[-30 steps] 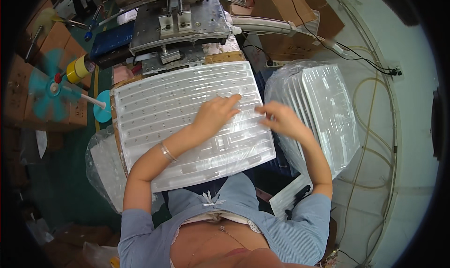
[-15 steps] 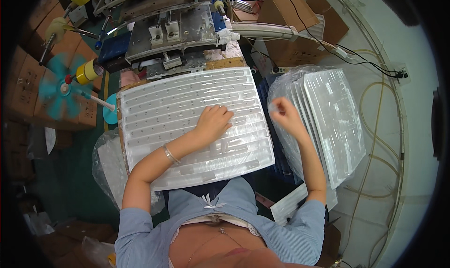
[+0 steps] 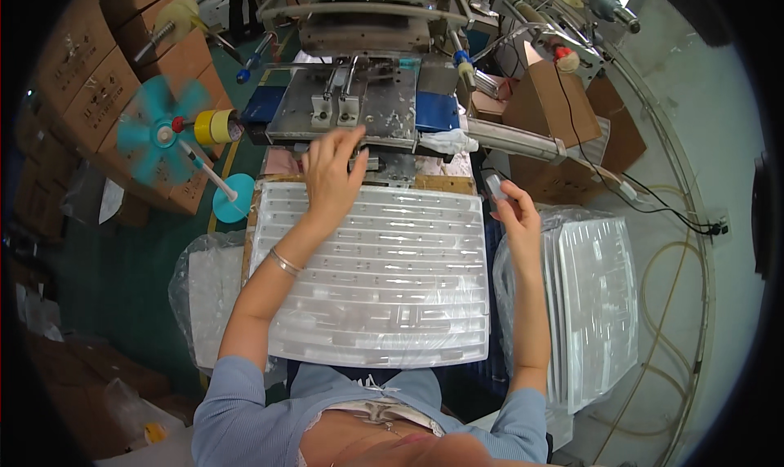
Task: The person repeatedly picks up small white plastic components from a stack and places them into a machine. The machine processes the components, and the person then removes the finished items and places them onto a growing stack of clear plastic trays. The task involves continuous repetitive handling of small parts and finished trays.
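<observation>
A large white ribbed tray covered with clear film lies in front of me, with rows of small pieces in its channels. My left hand reaches past its far edge to the front of the metal machine. Its fingers are apart, and nothing shows in them. Two small upright metal blocks stand on the machine's plate just beyond the fingertips. To the right of the tray, my right hand is raised, pinching a small clear plastic piece between thumb and fingers.
Several white trays in clear wrap stand on edge at the right. A turquoise fan spins at the left near stacked cartons. An open carton sits at the back right. Black cables run to the wall.
My left hand has moved from the tray to the machine's front. My right hand, with the clear piece, has moved away from the wrapped trays. The view has shifted toward the machine.
</observation>
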Demonstrator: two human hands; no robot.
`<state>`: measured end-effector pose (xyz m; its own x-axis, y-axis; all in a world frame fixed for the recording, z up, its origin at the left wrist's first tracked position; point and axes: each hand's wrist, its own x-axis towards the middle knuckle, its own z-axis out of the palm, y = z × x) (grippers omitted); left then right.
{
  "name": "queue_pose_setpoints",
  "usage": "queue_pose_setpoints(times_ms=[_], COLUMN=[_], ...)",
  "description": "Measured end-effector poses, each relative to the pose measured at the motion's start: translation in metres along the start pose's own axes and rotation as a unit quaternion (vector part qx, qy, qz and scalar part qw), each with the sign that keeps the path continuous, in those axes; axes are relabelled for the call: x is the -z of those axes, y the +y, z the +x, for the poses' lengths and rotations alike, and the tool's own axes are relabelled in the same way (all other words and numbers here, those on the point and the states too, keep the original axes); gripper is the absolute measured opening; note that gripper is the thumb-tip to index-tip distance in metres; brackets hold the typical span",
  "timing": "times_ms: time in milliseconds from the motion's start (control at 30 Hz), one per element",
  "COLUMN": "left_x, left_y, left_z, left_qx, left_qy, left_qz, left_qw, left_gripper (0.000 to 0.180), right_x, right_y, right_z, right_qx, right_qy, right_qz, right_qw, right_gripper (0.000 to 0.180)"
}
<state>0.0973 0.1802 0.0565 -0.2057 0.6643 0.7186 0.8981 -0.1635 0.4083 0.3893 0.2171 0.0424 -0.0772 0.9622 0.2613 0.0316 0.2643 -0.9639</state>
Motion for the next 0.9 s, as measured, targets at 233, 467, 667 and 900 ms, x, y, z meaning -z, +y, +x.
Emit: queue_pose_setpoints(times_ms=[233,467,667,900], left_x=[-0.040,0.003,0.040,0.008], left_y=[-0.017,-0.020,-0.035,-0.004], left_z=[0.092,0.063,0.000,-0.050], left_qx=[-0.091,-0.102,0.011,0.086], left_qy=[-0.024,0.045,-0.079,-0.186], left_qz=[0.193,0.020,-0.112,-0.226], left_qw=[0.977,0.994,0.990,0.952], left_gripper=[0.038,0.027,0.027,0.027], right_x=[-0.083,-0.175,-0.191,-0.117], right_y=[-0.024,-0.046,-0.027,-0.028], right_z=[0.057,0.109,0.141,0.104], right_qx=[0.237,0.403,0.347,0.286], right_qy=[0.011,0.003,0.033,0.017], right_qz=[-0.221,-0.328,-0.398,-0.325], right_qw=[0.946,0.854,0.848,0.901], right_gripper=[0.027,0.016,0.010,0.045])
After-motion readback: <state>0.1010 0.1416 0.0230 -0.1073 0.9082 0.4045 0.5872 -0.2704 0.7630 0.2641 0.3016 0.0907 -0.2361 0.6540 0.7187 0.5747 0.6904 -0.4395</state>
